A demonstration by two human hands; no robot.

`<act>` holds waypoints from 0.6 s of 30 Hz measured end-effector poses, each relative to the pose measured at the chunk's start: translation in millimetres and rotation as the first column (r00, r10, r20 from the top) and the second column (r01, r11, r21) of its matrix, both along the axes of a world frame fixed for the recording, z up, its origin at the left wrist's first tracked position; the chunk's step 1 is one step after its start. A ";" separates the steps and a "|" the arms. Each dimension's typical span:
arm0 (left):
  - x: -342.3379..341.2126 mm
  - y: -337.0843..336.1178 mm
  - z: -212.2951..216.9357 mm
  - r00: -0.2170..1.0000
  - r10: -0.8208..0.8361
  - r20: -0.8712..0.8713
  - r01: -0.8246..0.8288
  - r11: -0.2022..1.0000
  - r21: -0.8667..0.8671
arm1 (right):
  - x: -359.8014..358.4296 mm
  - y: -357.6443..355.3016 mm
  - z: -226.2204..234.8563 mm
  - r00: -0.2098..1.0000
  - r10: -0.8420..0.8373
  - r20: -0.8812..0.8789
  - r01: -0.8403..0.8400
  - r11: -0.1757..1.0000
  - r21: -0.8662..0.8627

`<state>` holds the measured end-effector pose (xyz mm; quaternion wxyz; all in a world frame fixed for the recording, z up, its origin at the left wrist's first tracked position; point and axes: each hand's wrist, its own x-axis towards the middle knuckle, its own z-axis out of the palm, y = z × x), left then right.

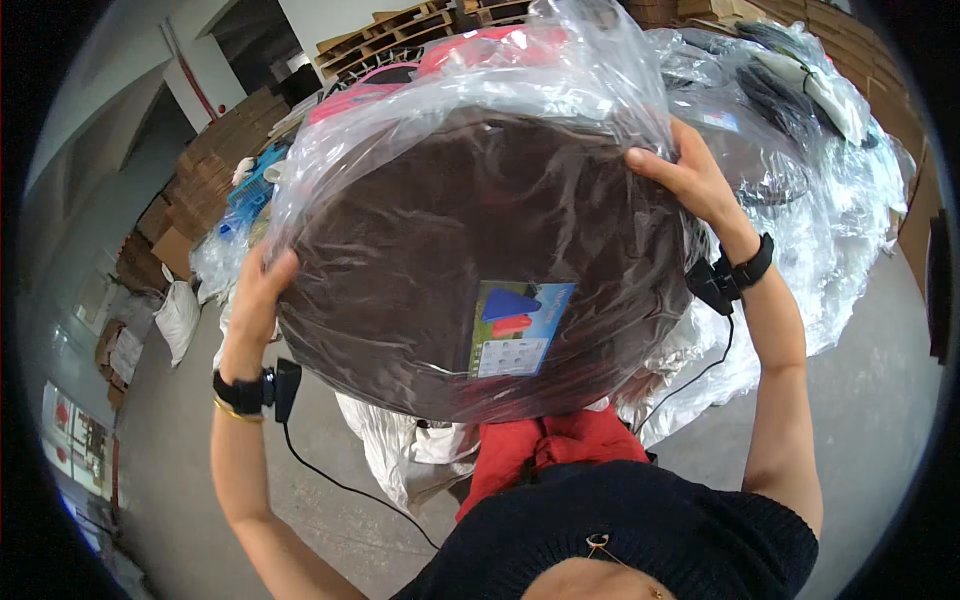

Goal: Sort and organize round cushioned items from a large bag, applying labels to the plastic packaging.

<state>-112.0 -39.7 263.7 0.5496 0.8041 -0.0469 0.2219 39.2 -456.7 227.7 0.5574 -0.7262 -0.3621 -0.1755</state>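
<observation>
Between my two hands is a large, roundish dark brown folded fabric item [400, 260] inside a clear plastic bag [350, 165]. A printed card [522, 330] with blue and red shapes shows through the plastic on its front. My left hand [262, 285] grips the left edge, thumb on the front face. At the upper right edge, my right hand [690, 175] grips the bag, thumb on top and fingers behind it. The bag's loose upper part bunches up beyond the brown item. Most fingers of both hands are hidden behind the package.
Behind lies a heap of clear-wrapped goods [830, 220], with pink items [370, 90] among them. Wooden pallets [390, 40] stand farther back. Stacked cardboard [210, 160] is at the left, near a white sack [178, 318] on the grey floor. Black cables hang from both wrist straps.
</observation>
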 end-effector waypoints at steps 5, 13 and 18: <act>31.3 -27.8 58.7 0.978 -0.162 -0.133 0.137 0.975 -0.174 | -0.6 20.5 -1.4 0.995 0.093 0.026 -0.093 0.995 0.027; 31.5 -14.2 90.2 0.882 -0.189 0.433 0.255 0.962 -0.100 | 17.1 14.2 -11.3 0.991 0.128 0.030 -0.131 0.944 0.302; 21.2 -50.9 102.1 0.951 -0.145 0.274 -0.052 0.796 0.603 | 23.4 4.8 3.0 0.990 0.061 0.129 -0.090 0.969 0.230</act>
